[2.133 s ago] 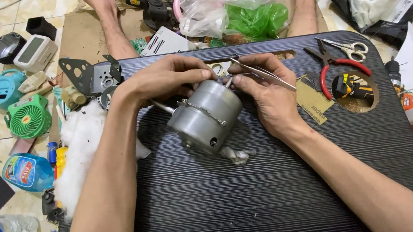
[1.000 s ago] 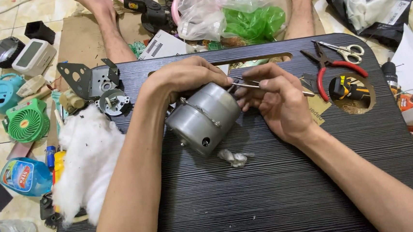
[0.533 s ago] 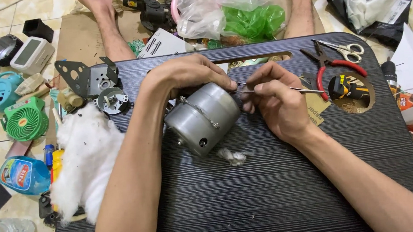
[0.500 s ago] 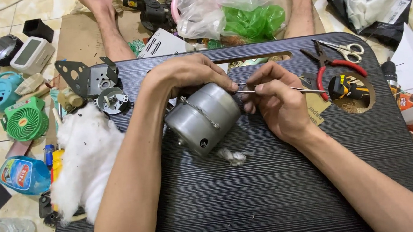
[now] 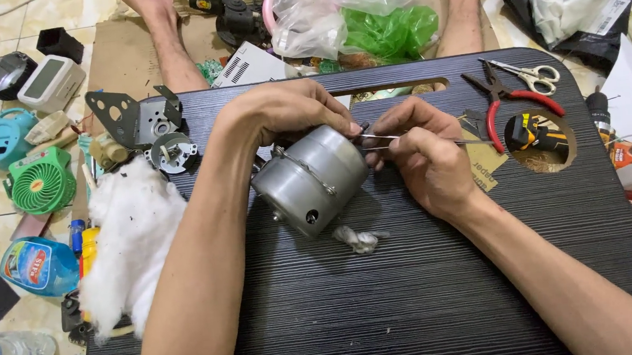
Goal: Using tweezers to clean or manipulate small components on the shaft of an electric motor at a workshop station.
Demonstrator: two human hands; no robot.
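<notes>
Head view, nearest first: a small cotton wad (image 5: 359,239) lies on the black worktop (image 5: 414,304) just before the grey motor (image 5: 310,179). Left hand (image 5: 285,113) clasps its far end; it looks heavy, rigid and smooth, best gripped round the casing. Right hand (image 5: 422,151) pinches thin tweezers (image 5: 402,139) at the motor's end. Red pliers (image 5: 507,101) lie beyond.

From the grey motor (image 5: 309,179), I see bare black tray (image 5: 428,296) toward six o'clock, open except a small cotton wad (image 5: 357,239) just below it. At nine o'clock white cotton fluff (image 5: 132,246) and metal brackets (image 5: 138,123) crowd in. At two o'clock red-handled pliers (image 5: 500,109) and scissors (image 5: 535,75) lie in my way.
</notes>
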